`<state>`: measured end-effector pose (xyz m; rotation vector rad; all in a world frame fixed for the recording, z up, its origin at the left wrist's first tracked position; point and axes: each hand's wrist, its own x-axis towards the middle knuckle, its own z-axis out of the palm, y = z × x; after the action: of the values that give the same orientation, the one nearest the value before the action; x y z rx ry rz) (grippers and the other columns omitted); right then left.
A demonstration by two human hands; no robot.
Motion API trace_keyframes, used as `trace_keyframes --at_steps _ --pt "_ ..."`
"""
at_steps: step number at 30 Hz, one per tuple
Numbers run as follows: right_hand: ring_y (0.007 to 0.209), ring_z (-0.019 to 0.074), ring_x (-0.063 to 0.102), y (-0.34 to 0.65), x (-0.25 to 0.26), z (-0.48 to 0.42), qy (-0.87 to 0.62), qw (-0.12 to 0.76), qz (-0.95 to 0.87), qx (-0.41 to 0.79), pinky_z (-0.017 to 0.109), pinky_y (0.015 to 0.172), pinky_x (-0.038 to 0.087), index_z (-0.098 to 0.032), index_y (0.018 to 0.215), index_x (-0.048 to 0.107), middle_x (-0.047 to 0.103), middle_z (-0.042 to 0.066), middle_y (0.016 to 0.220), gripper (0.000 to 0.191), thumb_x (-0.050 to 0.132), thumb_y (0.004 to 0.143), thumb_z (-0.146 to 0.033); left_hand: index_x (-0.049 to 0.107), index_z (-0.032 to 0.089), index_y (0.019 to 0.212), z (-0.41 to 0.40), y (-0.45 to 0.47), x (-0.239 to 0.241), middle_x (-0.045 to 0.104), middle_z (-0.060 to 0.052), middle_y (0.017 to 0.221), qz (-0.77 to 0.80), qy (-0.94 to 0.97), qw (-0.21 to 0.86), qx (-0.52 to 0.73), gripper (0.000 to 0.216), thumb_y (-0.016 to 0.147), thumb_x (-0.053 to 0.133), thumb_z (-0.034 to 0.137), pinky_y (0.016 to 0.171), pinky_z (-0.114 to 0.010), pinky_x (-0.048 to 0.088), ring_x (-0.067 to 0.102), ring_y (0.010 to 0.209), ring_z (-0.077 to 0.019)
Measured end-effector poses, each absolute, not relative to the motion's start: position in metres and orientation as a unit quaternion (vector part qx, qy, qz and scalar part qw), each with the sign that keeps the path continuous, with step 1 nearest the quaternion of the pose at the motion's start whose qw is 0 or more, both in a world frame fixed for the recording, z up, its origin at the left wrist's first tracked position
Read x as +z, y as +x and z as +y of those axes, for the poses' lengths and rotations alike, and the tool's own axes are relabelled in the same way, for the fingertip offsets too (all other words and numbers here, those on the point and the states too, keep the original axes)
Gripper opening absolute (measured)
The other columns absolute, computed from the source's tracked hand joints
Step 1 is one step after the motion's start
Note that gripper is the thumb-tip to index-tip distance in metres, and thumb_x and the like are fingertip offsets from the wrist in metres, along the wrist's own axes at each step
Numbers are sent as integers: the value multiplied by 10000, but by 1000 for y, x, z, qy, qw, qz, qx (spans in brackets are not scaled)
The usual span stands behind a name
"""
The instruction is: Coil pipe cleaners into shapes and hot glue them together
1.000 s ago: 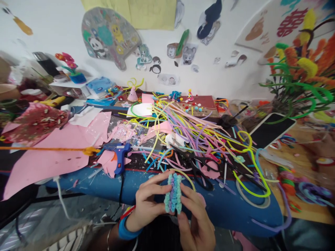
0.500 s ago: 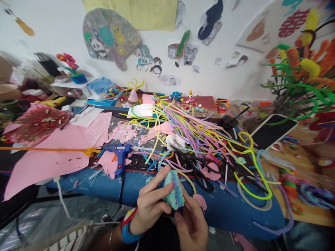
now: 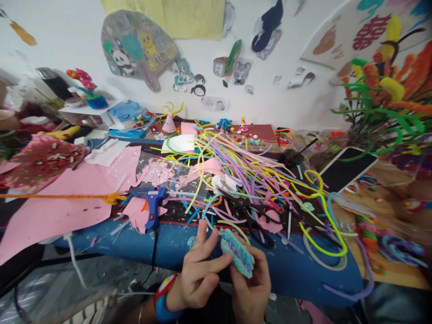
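My right hand (image 3: pixel 251 281) grips a small fuzzy teal piece with a purple stripe (image 3: pixel 238 254), apparently made of chenille stems, between thumb and fingers. The piece is tilted, its upper end leaning left. Beside it, my left hand (image 3: pixel 201 269) has its fingers spread, with one fingertip at the piece's left side; whether it presses there I cannot tell. A blue and red band circles the left wrist. Just beyond the hands lie black-handled scissors (image 3: pixel 254 220) and a loose heap of pastel chenille stems (image 3: pixel 232 166).
A blue glue gun (image 3: pixel 153 209) rests on pink sheets (image 3: pixel 67 204) to the left. At right are a phone or tablet (image 3: pixel 347 168), a roll of tape (image 3: pixel 326 265) and a bunch of chenille flowers (image 3: pixel 388 90). The blue table edge (image 3: pixel 118 240) runs before me.
The teal piece has moved right and turned in my right hand, its striped side tilting over. My left fingers have spread and come away from around it. The view has shifted slightly.
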<state>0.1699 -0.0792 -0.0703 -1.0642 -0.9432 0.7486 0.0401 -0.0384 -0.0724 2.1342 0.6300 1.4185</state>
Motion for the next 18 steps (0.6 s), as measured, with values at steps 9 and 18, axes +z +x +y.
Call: trace_keyframes --at_steps 9,18 --pt "1005 266 649 203 -45 -68 -399 628 -585 323 438 848 553 -260 944 656 686 64 944 158 688 806 -328 648 226 1198 -14 30 -43 714 -123 1115 206 721 458 478 539 698 809 347 1087 -563 343 556 1218 -362" --pt "898 250 671 206 -40 -69 -391 591 -637 304 413 811 569 -267 1067 654 684 61 929 310 741 776 -332 693 226 1085 -13 31 -37 758 -96 948 182 720 444 501 374 727 781 287 970 -506 479 675 1031 -316"
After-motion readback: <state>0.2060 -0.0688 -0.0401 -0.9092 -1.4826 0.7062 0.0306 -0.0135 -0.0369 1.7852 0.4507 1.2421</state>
